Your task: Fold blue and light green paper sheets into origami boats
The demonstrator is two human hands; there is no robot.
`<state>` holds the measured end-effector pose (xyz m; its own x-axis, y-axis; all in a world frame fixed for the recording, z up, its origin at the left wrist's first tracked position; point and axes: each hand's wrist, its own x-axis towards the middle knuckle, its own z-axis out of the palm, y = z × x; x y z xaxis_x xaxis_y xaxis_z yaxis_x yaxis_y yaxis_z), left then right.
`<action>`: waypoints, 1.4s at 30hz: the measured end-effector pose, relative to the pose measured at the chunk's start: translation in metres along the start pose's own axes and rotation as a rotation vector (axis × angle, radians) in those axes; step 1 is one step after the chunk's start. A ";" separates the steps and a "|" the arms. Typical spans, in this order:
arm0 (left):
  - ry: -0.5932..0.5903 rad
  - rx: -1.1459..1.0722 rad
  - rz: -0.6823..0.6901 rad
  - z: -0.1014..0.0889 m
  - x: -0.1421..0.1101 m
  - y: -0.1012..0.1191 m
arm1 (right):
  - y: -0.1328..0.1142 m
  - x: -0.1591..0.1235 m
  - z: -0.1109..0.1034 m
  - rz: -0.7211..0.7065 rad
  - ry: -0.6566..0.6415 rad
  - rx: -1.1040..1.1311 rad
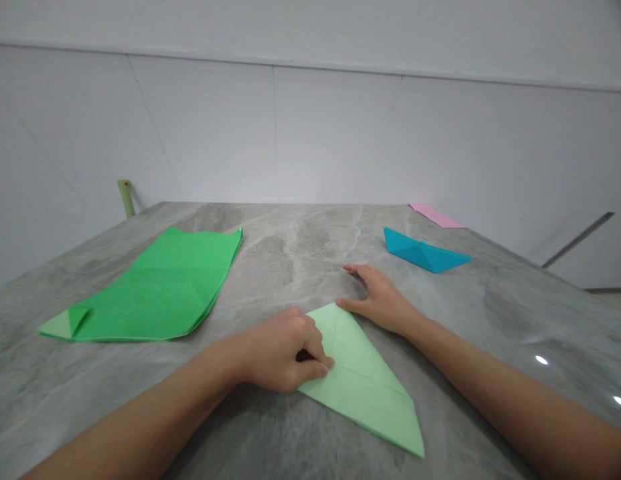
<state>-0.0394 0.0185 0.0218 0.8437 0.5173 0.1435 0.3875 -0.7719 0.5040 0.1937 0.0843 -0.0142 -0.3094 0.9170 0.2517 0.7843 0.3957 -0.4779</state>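
A light green sheet of paper folded into a kite shape [363,380] lies on the grey marble tabletop [290,253] in front of me. My left hand [283,350] is curled at the sheet's left edge, its fingertips pinching the paper there. My right hand [377,300] rests palm down on the stone, fingers spread. Its thumb tip sits close to the sheet's top corner. The paper under my left palm is hidden.
A larger green folded paper sheet [160,287] lies to the left. Farther right are a blue origami boat [420,252] and a flat pink paper [437,215] at the far edge. A pale green pipe [125,198] rises behind the table's far left corner, and a white wall stands behind.
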 end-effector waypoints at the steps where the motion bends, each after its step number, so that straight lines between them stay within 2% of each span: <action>1: -0.010 -0.004 0.002 0.000 0.000 0.000 | 0.001 0.001 0.000 0.009 0.008 -0.001; 9: 0.050 -0.073 0.012 0.002 -0.002 0.002 | 0.000 -0.001 0.000 -0.020 0.015 -0.035; 16: 0.132 -0.029 -0.084 0.000 0.001 -0.009 | -0.013 -0.009 -0.005 -0.069 -0.055 -0.032; 28: 0.113 0.046 -0.115 -0.003 0.001 -0.008 | -0.012 -0.011 -0.010 -0.133 -0.029 0.060; 34: 0.116 0.101 -0.148 -0.004 0.002 -0.010 | -0.018 -0.013 -0.012 -0.119 -0.113 0.039; 42: 0.079 0.104 -0.167 -0.001 0.003 -0.010 | -0.012 -0.008 -0.012 -0.096 -0.050 0.068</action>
<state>-0.0413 0.0276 0.0184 0.7344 0.6654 0.1338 0.5592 -0.7050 0.4363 0.1931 0.0714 -0.0007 -0.4089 0.8754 0.2578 0.7120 0.4828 -0.5098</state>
